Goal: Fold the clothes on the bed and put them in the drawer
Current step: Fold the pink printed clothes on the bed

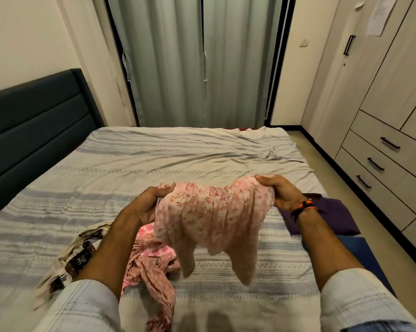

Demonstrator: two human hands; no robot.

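Gripping a bunched top edge in each fist, the left hand and right hand hold a pale pink floral garment up over the bed, fingers curled round gathered cloth at either end. The garment sags between the hands and hangs in two soft lobes toward the sheet, apparently clear of it; it looks thin and light, with no stiffness of its own, so it will likely fold only once spread flat. A hold at seams or corners, rather than in bunches, would probably serve best.

Beneath it lies a crumpled pink patterned cloth, loose and twisted, trailing toward the near edge. Left of that, partly under the left forearm, is a cream cloth with dark brown markings. A folded purple garment lies flat near the bed's right edge, just beyond the right wrist, which wears a dark and orange band.

The bedsheet is striped grey and cream, lightly wrinkled. At right stands a pale wood-grain wardrobe with closed drawers and dark bar handles.
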